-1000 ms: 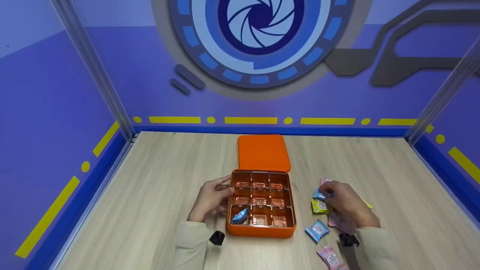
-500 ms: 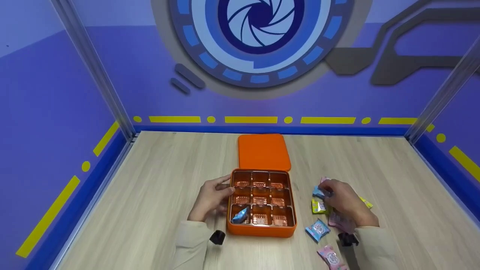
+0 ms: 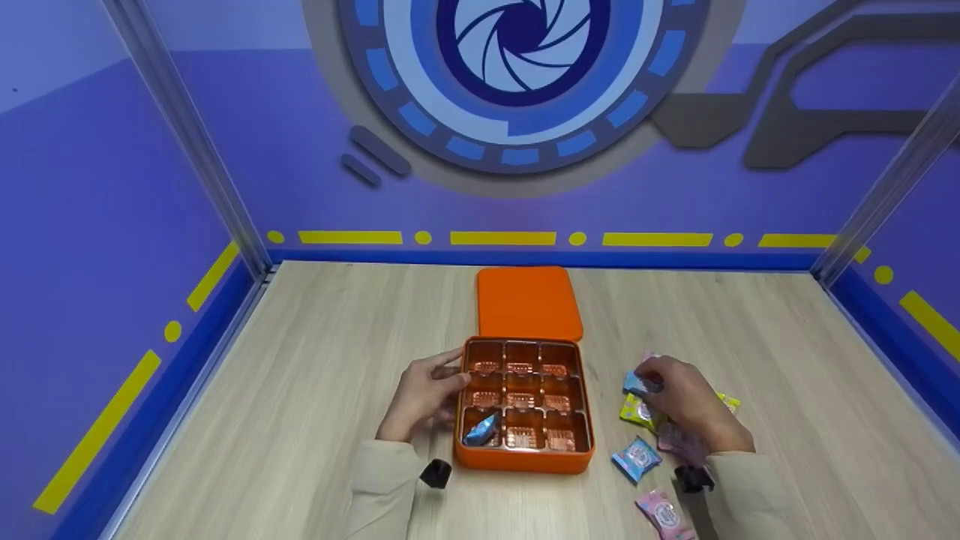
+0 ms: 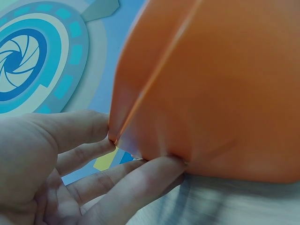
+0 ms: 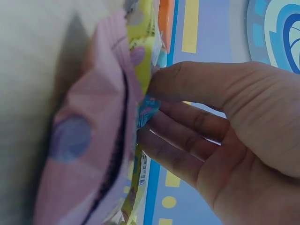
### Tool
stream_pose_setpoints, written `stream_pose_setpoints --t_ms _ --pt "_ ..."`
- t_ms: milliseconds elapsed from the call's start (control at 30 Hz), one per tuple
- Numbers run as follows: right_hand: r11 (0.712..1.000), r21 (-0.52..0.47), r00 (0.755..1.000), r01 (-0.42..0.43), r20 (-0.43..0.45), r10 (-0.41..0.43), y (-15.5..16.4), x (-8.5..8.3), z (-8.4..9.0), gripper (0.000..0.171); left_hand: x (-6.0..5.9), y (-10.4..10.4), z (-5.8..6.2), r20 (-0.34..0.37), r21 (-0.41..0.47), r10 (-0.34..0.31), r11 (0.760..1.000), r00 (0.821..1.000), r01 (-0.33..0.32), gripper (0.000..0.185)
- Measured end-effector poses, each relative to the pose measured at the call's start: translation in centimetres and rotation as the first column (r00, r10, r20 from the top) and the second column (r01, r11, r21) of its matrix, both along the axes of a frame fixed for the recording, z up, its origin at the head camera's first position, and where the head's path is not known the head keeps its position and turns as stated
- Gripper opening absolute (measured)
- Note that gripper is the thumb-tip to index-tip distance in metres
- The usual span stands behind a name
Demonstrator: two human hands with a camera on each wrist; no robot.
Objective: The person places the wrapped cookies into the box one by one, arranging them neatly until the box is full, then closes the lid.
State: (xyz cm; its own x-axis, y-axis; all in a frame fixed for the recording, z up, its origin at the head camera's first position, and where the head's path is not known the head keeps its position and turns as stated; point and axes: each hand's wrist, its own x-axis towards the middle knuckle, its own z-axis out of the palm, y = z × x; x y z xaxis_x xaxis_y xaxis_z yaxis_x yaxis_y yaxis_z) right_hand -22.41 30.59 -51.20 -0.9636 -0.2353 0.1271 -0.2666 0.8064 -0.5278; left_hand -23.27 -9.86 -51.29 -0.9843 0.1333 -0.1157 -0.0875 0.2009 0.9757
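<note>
An orange tin box [image 3: 525, 460] with a copper-coloured nine-compartment insert stands mid-table; one blue-wrapped candy [image 3: 481, 430] lies in its near-left compartment. My left hand [image 3: 421, 397] rests against the box's left side, thumb at the rim. In the left wrist view, its fairly straight fingers [image 4: 136, 187] touch the orange wall. To the right, my right hand [image 3: 694, 405] pinches another blue-wrapped candy [image 3: 636, 383] between thumb and fingers, low among other candies. The right wrist view shows a bit of that blue wrapper at the fingertips, partly hidden; a pink candy [image 5: 89, 131] is close in front.
Behind the box lies its orange lid [image 3: 529, 302]. Around the right hand are a yellow candy [image 3: 637, 412], a further yellow one [image 3: 727, 403] and pink ones partly covered. Nearer the front lie a blue candy [image 3: 637, 459] and a pink candy [image 3: 664, 515]. Purple panels enclose the table.
My right hand has shifted very slightly left, still pinching the blue candy, and the yellow candy under it has turned a little. My left hand and the box have kept their places.
</note>
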Motion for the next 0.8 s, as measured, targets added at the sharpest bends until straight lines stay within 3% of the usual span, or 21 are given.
stream_pose_setpoints --t_ms 267,800 --pt "0.999 -0.044 0.997 0.031 0.074 -0.028 0.06 0.0 0.1 0.029 -0.01 -0.07 0.03 -0.003 -0.001 -0.005 1.0 1.0 0.005 0.053" --pt "0.998 -0.026 0.995 0.051 0.083 -0.049 -0.04 -0.44 -0.09 0.039 0.01 -0.2 0.01 -0.015 -0.014 -0.007 1.0 1.0 0.007 0.053"
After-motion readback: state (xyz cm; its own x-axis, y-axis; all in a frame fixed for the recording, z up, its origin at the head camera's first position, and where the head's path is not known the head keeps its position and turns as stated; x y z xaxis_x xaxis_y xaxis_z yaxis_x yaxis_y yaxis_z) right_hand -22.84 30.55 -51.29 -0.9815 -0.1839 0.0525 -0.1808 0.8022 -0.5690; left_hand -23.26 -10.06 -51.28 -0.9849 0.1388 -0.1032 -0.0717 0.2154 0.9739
